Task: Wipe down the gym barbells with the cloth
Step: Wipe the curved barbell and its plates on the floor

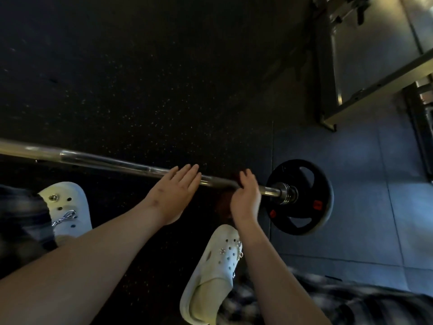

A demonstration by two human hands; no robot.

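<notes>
Dark speckled rubber floor (140, 78) fills most of the view, with grey tiles (363, 184) off to the right and a metal frame (375, 78) up in the far right corner. And down low there's the barbell (105, 161), a chrome bar running from the left edge across to the right, where a black weight plate (304, 198) sits on its end over the grey tiles. The person leans over it, both bare arms reaching in. Left hand (174, 193) is flat and open, fingers straight and together, fingertips resting on the bar and holding nothing. Right hand (246, 198) is just beside it, nearer the plate, fingers curled over the bar and gripping the cloth (223, 202), a dark reddish piece that hangs below the bar and is hard to make out in the dim light. Below the hands, two white clogs: the left clog (68, 207) is near the left edge, the right clog (213, 273) under the right forearm.
</notes>
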